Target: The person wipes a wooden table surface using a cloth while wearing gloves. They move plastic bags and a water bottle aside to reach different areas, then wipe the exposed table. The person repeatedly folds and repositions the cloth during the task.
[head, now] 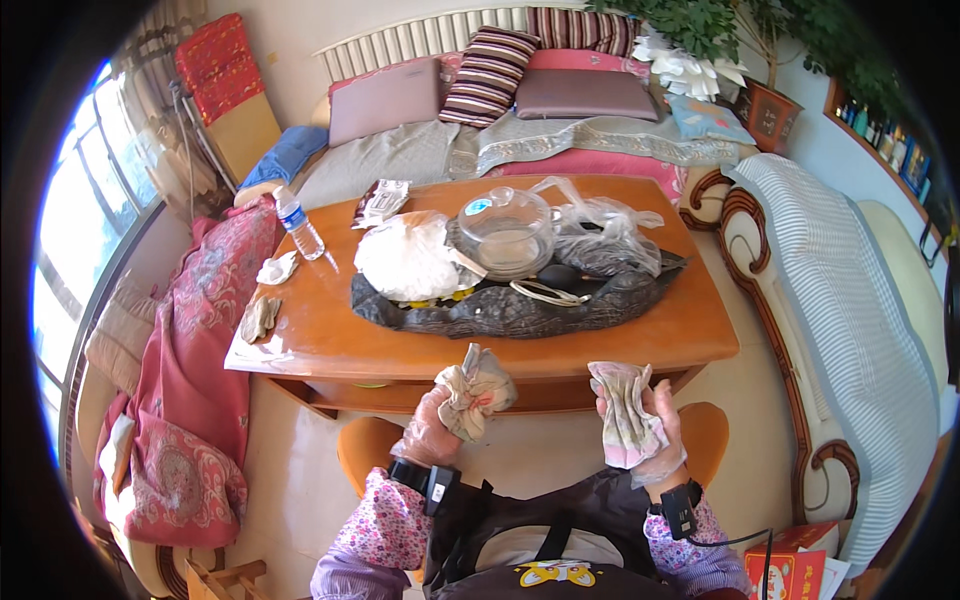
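Note:
In clear plastic gloves, both my hands are raised in front of the near edge of a wooden coffee table (315, 341). My left hand (431, 431) grips a bunched, pale crumpled cloth (476, 394) with a reddish patch. On the other side, my right hand (664, 431) holds a second folded cloth (628, 412), whitish with pink and grey-green marks. Beyond them on the table lies a black plastic bag (495, 309), spread out like a tray. A clear round plastic tub (506, 232), a white plastic bag (409, 255) and a coiled pale cable (550, 294) rest on it.
A water bottle (301, 225), a crumpled tissue (277, 268) and a greyish cloth (260, 319) are on the table's left. Sofas surround it: one with a pink cover (199, 360) at left, one with a striped cover (847, 300) at right. Red boxes (787, 562) stand at lower right.

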A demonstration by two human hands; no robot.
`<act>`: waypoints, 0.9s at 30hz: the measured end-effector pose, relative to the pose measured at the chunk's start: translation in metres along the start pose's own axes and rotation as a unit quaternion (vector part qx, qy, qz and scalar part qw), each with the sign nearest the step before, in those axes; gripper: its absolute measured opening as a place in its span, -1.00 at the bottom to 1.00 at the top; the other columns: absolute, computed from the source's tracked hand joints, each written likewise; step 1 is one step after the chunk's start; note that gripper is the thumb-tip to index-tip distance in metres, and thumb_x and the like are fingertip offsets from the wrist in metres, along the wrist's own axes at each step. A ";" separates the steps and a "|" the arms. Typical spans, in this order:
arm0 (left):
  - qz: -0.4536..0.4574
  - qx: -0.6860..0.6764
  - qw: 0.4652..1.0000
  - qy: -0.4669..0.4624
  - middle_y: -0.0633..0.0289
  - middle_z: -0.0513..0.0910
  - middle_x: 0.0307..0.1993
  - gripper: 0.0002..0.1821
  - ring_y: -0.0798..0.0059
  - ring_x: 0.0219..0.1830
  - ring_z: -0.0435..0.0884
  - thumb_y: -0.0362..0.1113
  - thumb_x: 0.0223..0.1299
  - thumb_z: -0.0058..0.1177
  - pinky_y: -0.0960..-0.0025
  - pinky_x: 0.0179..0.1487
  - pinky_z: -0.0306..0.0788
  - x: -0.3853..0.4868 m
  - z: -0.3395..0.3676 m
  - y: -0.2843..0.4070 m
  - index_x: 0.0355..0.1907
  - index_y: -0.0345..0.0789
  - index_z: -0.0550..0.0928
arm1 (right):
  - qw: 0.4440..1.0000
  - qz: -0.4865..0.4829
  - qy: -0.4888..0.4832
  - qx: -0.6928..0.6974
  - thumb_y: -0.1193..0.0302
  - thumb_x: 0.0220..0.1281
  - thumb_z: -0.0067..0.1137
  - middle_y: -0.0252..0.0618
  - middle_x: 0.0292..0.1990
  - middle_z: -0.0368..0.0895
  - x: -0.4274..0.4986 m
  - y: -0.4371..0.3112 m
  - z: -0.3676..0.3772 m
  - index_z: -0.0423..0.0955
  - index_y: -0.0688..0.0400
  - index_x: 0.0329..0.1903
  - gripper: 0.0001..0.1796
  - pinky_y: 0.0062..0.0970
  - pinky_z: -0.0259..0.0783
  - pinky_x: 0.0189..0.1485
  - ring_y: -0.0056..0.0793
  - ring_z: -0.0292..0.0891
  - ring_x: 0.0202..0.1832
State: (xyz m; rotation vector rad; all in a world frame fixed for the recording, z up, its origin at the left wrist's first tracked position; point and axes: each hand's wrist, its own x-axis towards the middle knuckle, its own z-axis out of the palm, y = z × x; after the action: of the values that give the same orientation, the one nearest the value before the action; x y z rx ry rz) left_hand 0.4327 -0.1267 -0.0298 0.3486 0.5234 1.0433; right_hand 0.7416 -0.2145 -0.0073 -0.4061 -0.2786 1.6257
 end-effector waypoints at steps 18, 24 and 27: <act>0.253 0.268 0.900 -0.235 0.31 0.62 0.01 -0.72 0.52 0.03 0.57 -0.51 0.36 0.16 0.44 0.13 0.46 0.128 0.219 -0.167 0.10 -0.28 0.61 | 0.956 -0.168 0.117 -0.208 0.43 0.46 0.05 -0.18 0.09 0.68 -0.079 -0.073 -0.052 0.53 0.29 0.22 -0.63 -0.42 0.45 0.26 -0.41 0.58 0.16; 0.306 0.850 0.294 -0.312 0.09 0.25 0.53 -0.27 -0.02 0.58 0.10 -0.12 0.19 0.22 -0.02 0.58 0.05 0.172 0.191 -0.184 0.45 -0.16 0.39 | 0.954 -0.180 0.137 -0.196 0.42 0.50 0.05 -0.27 0.07 0.68 -0.070 -0.070 -0.035 0.50 0.27 0.26 -0.63 -0.46 0.46 0.19 -0.49 0.59 0.07; 0.212 0.875 0.313 -0.301 0.06 0.16 0.58 -0.17 -0.12 0.63 -0.02 -0.02 0.26 0.19 -0.05 0.63 -0.15 0.167 0.177 -0.188 0.55 -0.14 0.26 | 0.948 -0.189 0.150 -0.208 0.43 0.52 0.07 -0.33 0.07 0.67 -0.064 -0.070 -0.027 0.49 0.25 0.28 -0.63 -0.48 0.48 0.17 -0.57 0.58 0.06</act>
State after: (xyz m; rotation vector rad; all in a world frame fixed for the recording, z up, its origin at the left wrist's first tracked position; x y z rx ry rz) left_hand 0.7348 -0.0717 -0.0200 2.8918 0.6702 0.1886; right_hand 0.8209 -0.2725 0.0032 -0.8584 -0.4399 1.1048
